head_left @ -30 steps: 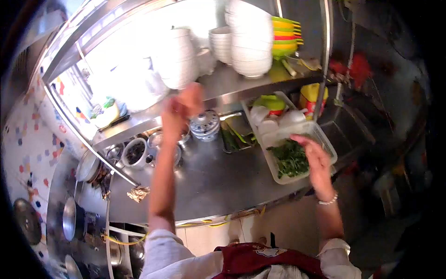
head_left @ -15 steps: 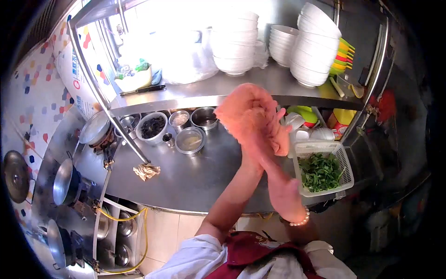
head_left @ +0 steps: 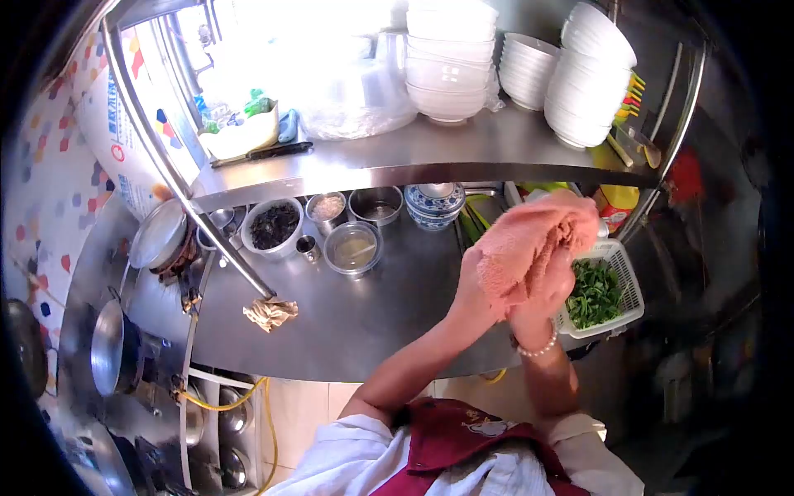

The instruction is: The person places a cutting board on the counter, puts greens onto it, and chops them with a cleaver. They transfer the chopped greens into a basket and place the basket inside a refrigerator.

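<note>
Head view: we hold a bunched pink cloth [head_left: 529, 240] between our two hands, raised over the right part of the steel counter [head_left: 397, 318], just to the left of a white basket [head_left: 635, 307]. Our left hand [head_left: 475, 285] grips the cloth from its left side, the fingers partly hidden by its folds. Our right hand [head_left: 552, 289], with a beaded bracelet [head_left: 538, 347] at the wrist, has its fingers curled around the cloth's lower right side. From our angle, the cloth covers a corner of the basket, where chopped leafy greens [head_left: 594, 291] lie.

Farther back on the counter, a blue-and-white lidded jar [head_left: 434, 207] stands near the shelf's edge. Left of it we see a metal pot [head_left: 376, 205], a clear round tub [head_left: 353, 248], a small metal cup [head_left: 308, 248] and a white tub [head_left: 289, 245] with dark pieces inside. A crumpled tan wad [head_left: 270, 313] sits at the foot of the shelf post.

Above, the steel shelf [head_left: 347, 172] carries stacks of white bowls [head_left: 449, 78], a clear plastic bag [head_left: 356, 116] and a black-handled knife [head_left: 281, 150]. To our far left stands a metal pan [head_left: 110, 347], and a yellow hose [head_left: 271, 430] hangs below the counter.
</note>
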The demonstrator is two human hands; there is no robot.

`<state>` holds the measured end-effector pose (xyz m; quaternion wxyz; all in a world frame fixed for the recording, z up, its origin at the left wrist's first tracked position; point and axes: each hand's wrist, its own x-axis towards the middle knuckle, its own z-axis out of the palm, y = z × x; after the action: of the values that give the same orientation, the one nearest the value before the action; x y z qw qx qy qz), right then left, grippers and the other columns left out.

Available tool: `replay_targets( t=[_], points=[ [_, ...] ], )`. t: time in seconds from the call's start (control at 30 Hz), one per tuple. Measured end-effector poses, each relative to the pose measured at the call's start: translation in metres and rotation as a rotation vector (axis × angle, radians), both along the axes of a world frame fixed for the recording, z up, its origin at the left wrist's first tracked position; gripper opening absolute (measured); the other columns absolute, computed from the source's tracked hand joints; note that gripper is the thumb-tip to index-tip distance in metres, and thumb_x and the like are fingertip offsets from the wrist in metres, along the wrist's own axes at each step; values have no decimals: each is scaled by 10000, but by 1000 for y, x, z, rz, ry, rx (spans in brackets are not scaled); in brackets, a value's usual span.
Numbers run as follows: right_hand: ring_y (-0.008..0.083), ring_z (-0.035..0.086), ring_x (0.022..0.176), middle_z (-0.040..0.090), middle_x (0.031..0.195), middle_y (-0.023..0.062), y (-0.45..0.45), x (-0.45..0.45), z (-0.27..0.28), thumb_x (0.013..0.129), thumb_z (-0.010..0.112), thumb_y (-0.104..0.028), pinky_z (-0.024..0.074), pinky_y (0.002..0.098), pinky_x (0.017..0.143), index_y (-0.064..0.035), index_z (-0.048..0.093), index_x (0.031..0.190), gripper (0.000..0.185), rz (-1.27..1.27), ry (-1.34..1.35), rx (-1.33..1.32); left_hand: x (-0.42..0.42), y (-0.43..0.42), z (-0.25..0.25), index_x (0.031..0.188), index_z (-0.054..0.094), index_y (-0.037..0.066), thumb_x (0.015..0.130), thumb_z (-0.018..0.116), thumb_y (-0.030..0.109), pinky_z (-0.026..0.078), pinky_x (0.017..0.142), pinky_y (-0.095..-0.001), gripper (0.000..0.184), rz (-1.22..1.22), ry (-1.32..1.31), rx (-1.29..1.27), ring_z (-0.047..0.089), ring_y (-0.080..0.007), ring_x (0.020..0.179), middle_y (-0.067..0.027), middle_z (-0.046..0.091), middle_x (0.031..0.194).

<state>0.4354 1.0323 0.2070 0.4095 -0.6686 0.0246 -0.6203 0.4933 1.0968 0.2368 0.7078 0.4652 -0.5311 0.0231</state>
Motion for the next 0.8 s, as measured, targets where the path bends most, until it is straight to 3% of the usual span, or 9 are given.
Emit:
replay_targets(
  t=[0.1, 0.2, 0.27, 0.33, 0.43, 0.53, 0.57, 0.63, 0.8],
  points=[
    [212, 582, 879, 606, 907, 112, -12, 11, 6, 860, 556, -144, 446, 349, 820, 40, 593, 878, 189, -396, 7, -535, 7, 7, -3, 1146, 571, 8, 822, 574, 52, 426, 897, -269, 327, 93, -18, -55, 569, -151, 1008, -76, 604, 1108],
    [250, 447, 1143, 413, 1294, 158, -15, 2, 11, 951, 361, -356, 372, 360, 944, 21, 444, 1215, 468, -45, 147, -232, 8, 29, 1, 1111, 607, 46, 755, 613, 55, 455, 857, -315, 356, -52, 344, 66, 577, -189, 1001, -74, 616, 1045],
    [259, 331, 1265, 286, 1390, 161, -9, 5, 27, 953, 319, -409, 296, 374, 1022, 5, 368, 1284, 532, 363, 60, 192, 25, 28, 8, 1041, 628, 51, 708, 635, 82, 464, 795, -328, 334, 302, -398, 34, 583, -215, 955, -93, 611, 1014],
    [254, 383, 1213, 338, 1341, 149, 9, -4, 34, 959, 283, -433, 325, 363, 1004, 3, 381, 1269, 543, 666, 38, 321, 26, 23, 11, 948, 626, 49, 666, 658, 106, 462, 734, -343, 289, 475, -674, -19, 578, -239, 890, -102, 595, 966],
    [264, 507, 1056, 480, 1192, 160, 30, 5, 42, 951, 265, -451, 393, 358, 940, 14, 452, 1204, 562, 630, -69, 482, 4, 18, 5, 774, 586, 37, 609, 693, 135, 441, 646, -369, 219, 403, -418, -86, 555, -271, 767, -97, 557, 868],
    [273, 557, 979, 563, 1059, 171, 33, -4, 56, 930, 329, -414, 424, 355, 903, 29, 440, 1211, 536, 416, 282, 205, 5, 23, -3, 751, 558, 9, 658, 678, 78, 432, 605, -310, 167, 132, -176, -104, 536, -257, 679, -102, 542, 787],
    [265, 552, 1010, 547, 1099, 175, 27, -3, 48, 919, 380, -389, 428, 361, 912, 13, 410, 1237, 513, 689, 200, 374, 8, 24, -4, 753, 556, 2, 673, 672, 68, 428, 598, -298, 157, 44, -97, -93, 532, -254, 666, -106, 545, 781],
    [250, 543, 1073, 515, 1179, 181, 17, 1, 27, 898, 481, -338, 436, 373, 930, -18, 350, 1290, 522, 1239, 20, 721, 13, 24, -7, 773, 554, 0, 679, 663, 57, 428, 626, -302, 156, 17, -101, -95, 534, -256, 685, -116, 559, 802],
    [196, 546, 1000, 496, 1212, 133, 9, 18, 20, 934, 481, -256, 432, 339, 925, 32, 387, 1246, 435, 1050, 54, 785, 27, 6, -32, 1078, 518, -2, 687, 666, 134, 399, 829, -363, 439, 215, -337, -187, 543, -285, 930, -147, 565, 1058]
  ],
)
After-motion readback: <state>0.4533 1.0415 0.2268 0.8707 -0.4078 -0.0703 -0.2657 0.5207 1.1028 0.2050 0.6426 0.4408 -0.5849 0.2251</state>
